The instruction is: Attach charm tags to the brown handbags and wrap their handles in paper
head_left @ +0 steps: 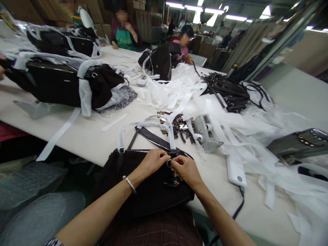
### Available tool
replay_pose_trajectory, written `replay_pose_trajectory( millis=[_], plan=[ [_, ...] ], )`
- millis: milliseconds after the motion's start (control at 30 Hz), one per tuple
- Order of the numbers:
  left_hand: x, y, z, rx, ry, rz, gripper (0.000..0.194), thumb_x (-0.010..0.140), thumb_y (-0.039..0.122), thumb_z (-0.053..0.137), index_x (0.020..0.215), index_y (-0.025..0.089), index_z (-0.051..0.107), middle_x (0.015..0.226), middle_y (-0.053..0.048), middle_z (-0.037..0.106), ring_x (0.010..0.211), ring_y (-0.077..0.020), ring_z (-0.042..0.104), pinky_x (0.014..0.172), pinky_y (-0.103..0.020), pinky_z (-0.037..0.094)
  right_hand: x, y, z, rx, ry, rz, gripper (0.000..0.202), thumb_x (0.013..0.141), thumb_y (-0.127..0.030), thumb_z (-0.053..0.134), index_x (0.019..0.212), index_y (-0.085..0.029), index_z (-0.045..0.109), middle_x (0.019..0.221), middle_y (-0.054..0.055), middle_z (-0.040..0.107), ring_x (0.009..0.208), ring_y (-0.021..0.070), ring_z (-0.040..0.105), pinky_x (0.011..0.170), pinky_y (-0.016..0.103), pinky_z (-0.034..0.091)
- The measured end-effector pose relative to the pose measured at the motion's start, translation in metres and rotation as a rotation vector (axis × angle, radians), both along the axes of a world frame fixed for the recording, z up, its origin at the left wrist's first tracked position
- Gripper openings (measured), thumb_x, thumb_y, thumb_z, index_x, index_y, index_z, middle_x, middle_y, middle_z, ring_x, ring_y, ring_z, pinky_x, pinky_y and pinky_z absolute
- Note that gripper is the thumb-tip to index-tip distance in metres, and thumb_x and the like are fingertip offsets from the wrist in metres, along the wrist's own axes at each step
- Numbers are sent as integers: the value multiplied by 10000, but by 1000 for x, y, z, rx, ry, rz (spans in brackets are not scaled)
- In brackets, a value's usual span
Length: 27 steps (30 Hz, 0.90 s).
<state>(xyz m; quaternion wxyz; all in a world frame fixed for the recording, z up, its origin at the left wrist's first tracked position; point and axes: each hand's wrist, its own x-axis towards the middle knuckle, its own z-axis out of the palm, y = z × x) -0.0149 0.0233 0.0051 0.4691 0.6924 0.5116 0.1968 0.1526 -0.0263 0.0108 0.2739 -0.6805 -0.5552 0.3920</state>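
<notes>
- Head view: black handbag (pixel 151 194), one, lying at the near edge of the white worktable (pixel 102 150), partly over the wearer's lap; twin handles (pixel 121 138) wrapped in white material.
- Left hand (pixel 155 160): silver bangle (pixel 130 184) at wrist; thumb and fingertips in a narrow pinch above the bag's upper edge, just beside the ring; what lies between them is hidden.
- Right hand (pixel 186 169): thumb and fingertips in a narrow pinch at the metal ring (pixel 169 163); exact hold hidden.
- Leopard-print charm (pixel 176 173): against the bag front, below the ring and beside the right hand.
- Charms, leopard-print, a pile (pixel 179 124): beyond the bag, left of a grey dispenser-like device (pixel 205 131).
- White power bank (pixel 236 172), black cable attached: toward the table's near edge, right of the bag.
- Black straps, a bundle (pixel 225 90): toward the far right edge, beside loose white strips (pixel 176 85).
- Black handbag, wrapped handles (pixel 56 83): toward the table's left end.
- Person in green apron (pixel 124 38): seated at the far edge.
</notes>
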Motion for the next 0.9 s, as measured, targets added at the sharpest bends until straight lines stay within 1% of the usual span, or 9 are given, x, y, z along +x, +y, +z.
replay_pose_trajectory(
  millis=[167,233,367,467,533,633,700,800,900],
  plan=[
    [-1,-1,5,-184,-96,-37,190,734,277,566,757,143,698,590,10,621,518,-119,561,499,-206,411,1,3,0,-31,61,-12,217,757,-385,621,698,-181,666,659,5,659,636,153,571,582,254,414],
    [3,-2,4,-260,-184,16,163,723,278,597,745,138,678,593,13,619,513,-114,576,509,-209,455,3,1,0,-87,165,-41,236,753,-412,640,731,-178,663,674,2,654,628,146,563,572,252,411],
    [11,-8,-4,-392,-431,174,188,720,317,668,746,132,647,654,3,647,558,-109,621,608,-247,543,5,-8,5,-204,430,-135,301,735,-473,680,766,-183,607,654,-15,629,573,127,537,541,248,393],
    [12,-9,-13,-458,-474,146,229,728,351,679,764,127,649,663,-6,655,570,-114,629,637,-261,552,5,-13,6,-188,488,-194,318,715,-470,705,742,-182,575,603,-38,587,536,107,499,529,238,372],
    [11,-5,-18,-408,-397,114,237,770,362,622,749,128,651,660,-15,650,586,-124,625,624,-257,539,5,-13,4,-162,447,-195,308,725,-464,696,740,-179,582,591,-44,572,532,102,486,526,234,364],
    [9,8,-23,-174,-189,111,265,835,338,507,721,142,645,660,-22,644,605,-132,604,595,-235,487,7,-8,-2,-142,334,-166,289,749,-459,664,723,-182,586,595,-37,575,547,112,495,529,238,369],
    [12,17,-22,-49,-62,98,272,843,321,484,698,151,639,641,-21,639,592,-132,583,575,-230,439,9,-4,-5,-126,265,-150,298,763,-471,640,702,-186,577,593,-34,572,550,116,492,526,241,368],
    [22,29,-17,10,31,57,279,818,330,524,627,156,627,568,-8,600,555,-132,537,546,-241,368,12,1,-6,-89,185,-129,320,795,-491,595,684,-194,559,581,-41,549,545,113,472,519,239,355],
    [33,36,-11,44,78,1,284,746,367,621,552,161,599,497,19,527,518,-125,471,526,-256,301,13,4,-6,-65,94,-101,296,796,-439,595,639,-198,529,550,-52,516,526,101,462,505,227,344]
  ],
)
